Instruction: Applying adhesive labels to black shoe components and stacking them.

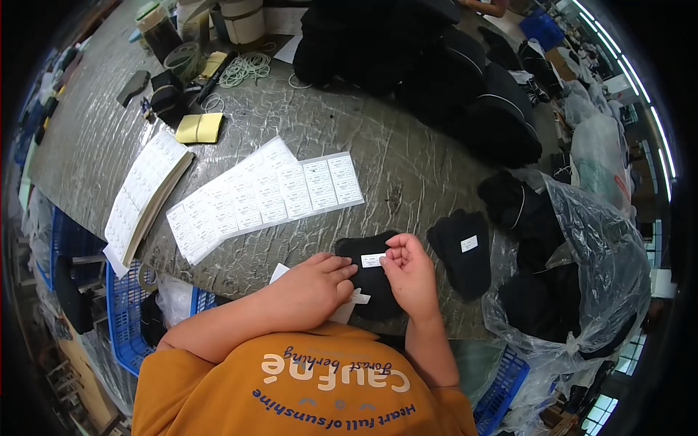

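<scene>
In front of me on the table lies a black sole-shaped fabric piece point(378, 291) with a small white label point(371, 260) on its upper part. My right hand point(408, 272) pinches the right end of that label between thumb and fingertips. My left hand point(316, 285) lies flat across the piece's left edge, its fingertips close to the label's left end. Pale paper point(359, 296) shows partly under the left hand, mostly hidden. To the right lies a similar black sole-shaped piece point(459, 265) bearing its own white label point(469, 244).
Overlapping label sheets point(265, 192) and a thick paper pad point(145, 190) lie left. Behind them are a yellow pad point(199, 128), cord point(246, 69) and jars point(158, 30). Black bundles point(465, 87) fill the back; a clear plastic bag point(596, 254) stands right. Blue crates point(127, 320) sit below.
</scene>
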The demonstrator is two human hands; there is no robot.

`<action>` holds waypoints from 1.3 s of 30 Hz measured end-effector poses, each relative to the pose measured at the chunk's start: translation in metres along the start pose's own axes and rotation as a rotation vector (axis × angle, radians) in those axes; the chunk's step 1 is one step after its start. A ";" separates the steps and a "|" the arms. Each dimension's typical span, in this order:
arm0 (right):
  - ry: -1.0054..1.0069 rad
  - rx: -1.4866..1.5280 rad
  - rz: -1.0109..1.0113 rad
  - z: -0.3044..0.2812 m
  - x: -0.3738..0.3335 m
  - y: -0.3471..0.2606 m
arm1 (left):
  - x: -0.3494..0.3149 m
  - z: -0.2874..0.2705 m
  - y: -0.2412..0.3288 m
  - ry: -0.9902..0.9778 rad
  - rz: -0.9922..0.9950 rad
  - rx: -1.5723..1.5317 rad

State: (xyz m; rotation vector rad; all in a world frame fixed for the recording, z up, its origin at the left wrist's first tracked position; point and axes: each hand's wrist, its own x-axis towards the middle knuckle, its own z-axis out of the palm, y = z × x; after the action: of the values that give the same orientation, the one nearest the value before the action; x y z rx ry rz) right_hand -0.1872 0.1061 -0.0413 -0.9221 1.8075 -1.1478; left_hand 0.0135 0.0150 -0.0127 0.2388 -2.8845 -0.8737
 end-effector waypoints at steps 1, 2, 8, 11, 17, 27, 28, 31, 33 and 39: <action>-0.001 0.000 0.000 0.000 0.001 0.000 | 0.000 0.000 0.000 -0.001 0.000 -0.001; -0.002 0.015 0.011 0.001 0.001 -0.001 | 0.000 0.001 0.000 -0.001 0.000 -0.001; -0.026 0.049 0.098 0.001 0.002 -0.008 | 0.000 0.001 0.000 -0.004 0.000 0.010; -0.020 0.050 0.092 0.001 0.003 -0.008 | 0.000 0.002 0.000 0.002 0.000 0.011; -0.006 0.027 0.079 0.002 0.002 -0.009 | 0.001 0.003 0.001 0.022 0.003 0.032; 0.123 -0.088 0.028 0.006 0.001 -0.006 | 0.010 0.008 -0.001 -0.033 -0.018 0.111; 0.124 -0.088 0.029 0.007 0.001 -0.007 | 0.010 0.008 0.000 -0.039 -0.026 0.117; 0.162 -0.102 0.047 0.010 0.000 -0.009 | 0.010 0.009 0.000 -0.019 -0.025 0.131; 0.198 -0.274 -0.022 0.010 -0.001 -0.006 | 0.011 0.008 0.001 -0.026 -0.025 0.138; 0.254 -0.562 -0.108 0.007 0.000 -0.017 | 0.010 0.011 -0.001 -0.022 -0.037 0.145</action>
State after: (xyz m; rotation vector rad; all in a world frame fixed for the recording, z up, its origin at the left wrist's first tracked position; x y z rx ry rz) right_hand -0.1779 0.0981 -0.0273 -1.2449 2.3780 -0.8566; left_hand 0.0023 0.0177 -0.0215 0.2986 -2.9765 -0.6765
